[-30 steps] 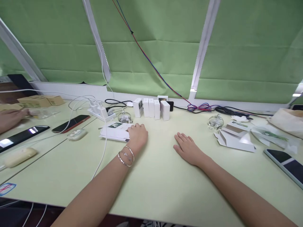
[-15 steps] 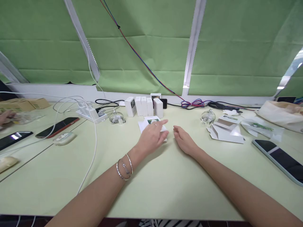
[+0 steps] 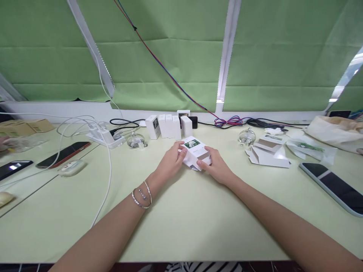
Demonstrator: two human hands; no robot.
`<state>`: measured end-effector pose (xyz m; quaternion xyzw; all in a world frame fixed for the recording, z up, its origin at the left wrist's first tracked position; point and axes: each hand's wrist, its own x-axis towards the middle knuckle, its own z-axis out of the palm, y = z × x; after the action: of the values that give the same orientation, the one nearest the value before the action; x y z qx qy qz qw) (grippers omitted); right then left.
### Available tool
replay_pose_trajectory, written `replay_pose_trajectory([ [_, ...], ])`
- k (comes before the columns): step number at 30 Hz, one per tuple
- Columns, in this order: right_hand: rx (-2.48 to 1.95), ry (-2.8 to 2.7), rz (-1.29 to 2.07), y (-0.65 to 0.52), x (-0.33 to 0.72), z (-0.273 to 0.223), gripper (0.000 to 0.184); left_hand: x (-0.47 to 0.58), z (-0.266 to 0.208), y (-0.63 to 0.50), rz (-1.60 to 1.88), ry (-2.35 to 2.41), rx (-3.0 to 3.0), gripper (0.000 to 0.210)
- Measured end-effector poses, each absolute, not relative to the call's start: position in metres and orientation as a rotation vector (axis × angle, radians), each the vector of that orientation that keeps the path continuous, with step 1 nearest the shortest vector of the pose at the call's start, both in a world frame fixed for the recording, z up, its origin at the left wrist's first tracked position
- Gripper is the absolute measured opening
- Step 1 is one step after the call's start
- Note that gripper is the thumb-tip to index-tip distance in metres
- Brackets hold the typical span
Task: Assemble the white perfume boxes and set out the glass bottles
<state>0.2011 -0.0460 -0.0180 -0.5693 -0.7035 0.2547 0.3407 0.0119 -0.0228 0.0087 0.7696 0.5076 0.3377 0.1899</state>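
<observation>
Between my two hands is a small white cardboard box point(image 3: 195, 149) with a photo of white flowers and green leaves on its upper face. Its near end is open and a flap hangs there. My left hand point(image 3: 171, 160), with bracelets at the wrist, grips the box's left side, thumb on the near edge. From the right, my right hand point(image 3: 217, 165) holds the other side, fingers on top and thumb at the open end. Behind it stands a row of similar white boxes point(image 3: 169, 126).
Glass lidded jars point(image 3: 136, 140) stand left and right of the boxes. Opened white cartons point(image 3: 268, 155), a clear packet point(image 3: 307, 148) and a phone point(image 3: 331, 187) lie at right. On the left are a power strip point(image 3: 109, 140), white cables, phones and a co-worker's hand point(image 3: 3, 142).
The flat white carton under my left hand is now a box with depth, lifted slightly. My right hand has come left onto it, and both hands have closed around it.
</observation>
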Motion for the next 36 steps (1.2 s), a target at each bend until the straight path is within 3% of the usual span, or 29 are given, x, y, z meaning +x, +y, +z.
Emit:
replay_pose_trajectory([
  [3,-1.564,-1.789,0.598,-0.041,0.205,-0.019,0.084,0.016,0.006,-0.026,0.863,1.219,2.157,0.049],
  [10,-1.607,-1.683,0.539,-0.033,0.215,-0.018,0.072,0.020,0.009,-0.033,0.670,1.111,2.337,0.039],
  [14,-1.550,-1.591,0.535,-0.030,0.230,-0.010,0.071,0.021,0.015,-0.032,0.430,1.499,2.593,0.034],
  [20,-1.482,-1.955,0.718,-0.025,0.253,-0.008,0.073,0.008,0.026,-0.029,0.025,2.199,2.486,0.038],
  [23,-1.535,-2.143,0.756,-0.028,0.253,-0.006,0.074,0.002,0.033,-0.028,0.051,2.356,2.424,0.039],
  [27,-1.432,-2.276,0.896,-0.034,0.248,-0.001,0.077,0.006,0.030,-0.029,0.390,1.847,2.669,0.049],
  [30,-1.370,-2.290,0.960,-0.035,0.250,0.000,0.084,0.010,0.018,-0.030,0.334,1.429,2.732,0.064],
  [36,-1.368,-2.180,1.110,-0.029,0.267,-0.001,0.096,0.009,0.012,-0.032,0.325,1.358,2.694,0.071],
])
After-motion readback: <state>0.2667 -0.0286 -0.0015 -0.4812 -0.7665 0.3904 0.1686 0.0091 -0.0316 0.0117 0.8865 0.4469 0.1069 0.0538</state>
